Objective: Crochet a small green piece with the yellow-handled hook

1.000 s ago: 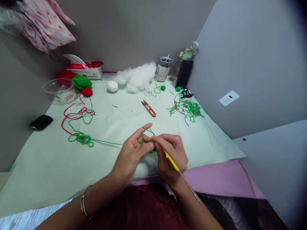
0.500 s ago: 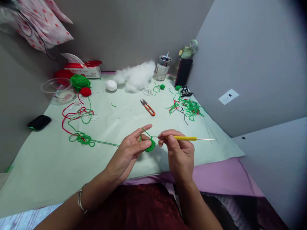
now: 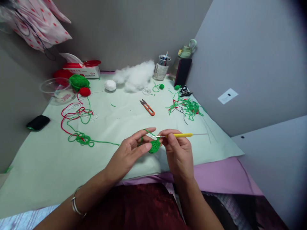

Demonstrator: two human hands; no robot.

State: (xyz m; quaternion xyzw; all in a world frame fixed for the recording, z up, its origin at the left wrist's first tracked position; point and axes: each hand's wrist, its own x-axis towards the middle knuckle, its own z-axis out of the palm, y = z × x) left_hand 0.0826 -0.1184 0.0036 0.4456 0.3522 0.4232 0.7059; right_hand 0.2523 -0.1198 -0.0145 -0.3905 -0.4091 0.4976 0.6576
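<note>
My left hand [image 3: 130, 151] pinches a small round green crochet piece [image 3: 154, 147] between thumb and fingers, and green yarn [image 3: 107, 142] runs over its raised index finger. In my right hand [image 3: 178, 147] is a crochet hook [image 3: 183, 135] with a yellow handle, held between thumb and fingers. Its metal tip points left, just above the green piece, with yarn around the shaft. Part of the left fingers is hidden behind the thumb and the piece. The yarn leads left to a loose green tangle [image 3: 82, 139] on the table.
Orange thread snips [image 3: 147, 107] lie ahead of my hands. Green and red yarn scraps [image 3: 192, 108] are heaped at right. White stuffing [image 3: 134, 76], a pen can [image 3: 162, 68] and a phone [image 3: 183, 72] stand at the back. Yarn balls [image 3: 79, 82] and a black mouse [image 3: 38, 123] are at left.
The hook has shifted left, its tip now reaching over the green piece with yarn around it. The green piece has moved slightly right and shows more of its surface.
</note>
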